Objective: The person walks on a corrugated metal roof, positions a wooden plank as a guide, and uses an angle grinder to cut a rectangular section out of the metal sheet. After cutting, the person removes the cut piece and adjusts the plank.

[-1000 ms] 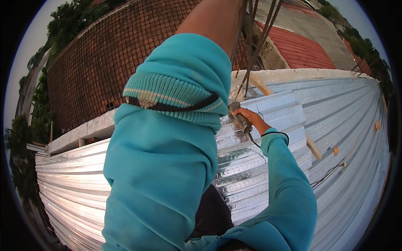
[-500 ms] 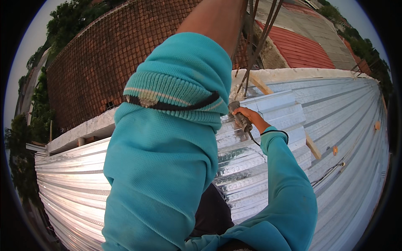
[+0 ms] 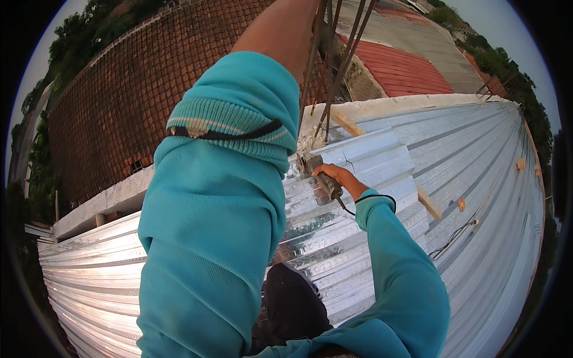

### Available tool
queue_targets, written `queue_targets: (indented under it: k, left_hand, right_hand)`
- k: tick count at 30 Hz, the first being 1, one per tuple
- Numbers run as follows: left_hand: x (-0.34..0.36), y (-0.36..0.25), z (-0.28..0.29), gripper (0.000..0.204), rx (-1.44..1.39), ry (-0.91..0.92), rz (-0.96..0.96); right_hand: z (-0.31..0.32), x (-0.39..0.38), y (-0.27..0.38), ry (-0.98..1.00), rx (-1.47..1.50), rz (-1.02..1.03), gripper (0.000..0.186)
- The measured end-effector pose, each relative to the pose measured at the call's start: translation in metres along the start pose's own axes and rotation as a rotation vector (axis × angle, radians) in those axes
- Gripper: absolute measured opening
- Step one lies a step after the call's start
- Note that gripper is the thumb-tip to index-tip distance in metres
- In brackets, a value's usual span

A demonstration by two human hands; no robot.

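Head view: right hand (image 3: pixel 335 175) wrapped around a power tool (image 3: pixel 327 185) above ribbed metal sheets (image 3: pixel 352 262)

From above, a person in turquoise sleeves crouches or kneels on silvery roofing, one dark-clad knee (image 3: pixel 292 298) showing at lower centre; the right hand is curled firmly about the grey-brown body of the power tool, just right of centre, near the sheets' far end; whether the tool touches metal cannot be told. The left arm (image 3: pixel 209 227) fills the left-centre and runs out past the top edge; its hand is out of view, so I cannot tell whether it is spread or gripping.

Several things could go wrong; the tool's head lies close to the foot of thin steel bars (image 3: pixel 342 74), and a stray swing could knock it against them and jar the wrist; the black cord (image 3: pixel 345 207) trailing from its rear could snag on a rib and tug it aside; smooth, shiny sheets could let the knee slide; the raised left arm could block sight of the tool if it drifted right.

As for containers, none can be made out; a timber strip (image 3: pixel 428 201) and a loose cable (image 3: pixel 450 238) lie rightward, uncontained.
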State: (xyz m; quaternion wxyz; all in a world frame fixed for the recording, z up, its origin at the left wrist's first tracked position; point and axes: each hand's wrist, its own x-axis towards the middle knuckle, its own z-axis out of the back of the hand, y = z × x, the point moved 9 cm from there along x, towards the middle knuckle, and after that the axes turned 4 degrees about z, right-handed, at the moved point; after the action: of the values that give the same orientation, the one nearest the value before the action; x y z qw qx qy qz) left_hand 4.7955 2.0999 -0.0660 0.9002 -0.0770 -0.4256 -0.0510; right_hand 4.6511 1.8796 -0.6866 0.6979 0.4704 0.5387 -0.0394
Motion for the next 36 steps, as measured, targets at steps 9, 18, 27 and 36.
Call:
queue_targets:
  k: [9, 18, 27, 36]
  left_hand:
    - [-0.084, 0.024, 0.057, 0.044, -0.592, 0.042, 0.548]
    - [-0.618, 0.125, 0.111, 0.05, -0.207, 0.341, 0.949]
    - [-0.84, 0.073, 0.07, 0.091, -0.038, 0.856, 1.427]
    - [-0.854, 0.062, 0.052, 0.078, -0.012, 0.881, 1.38]
  right_hand:
    - [0.007, -0.007, -0.003, -0.048, 0.014, 0.13, 0.041]
    - [-0.019, 0.015, 0.001, 0.034, -0.041, 0.053, 0.042]
    - [-0.017, 0.017, 0.0, 0.024, -0.091, -0.042, 0.043]
    - [-0.015, 0.012, 0.0, -0.007, -0.076, -0.096, 0.038]
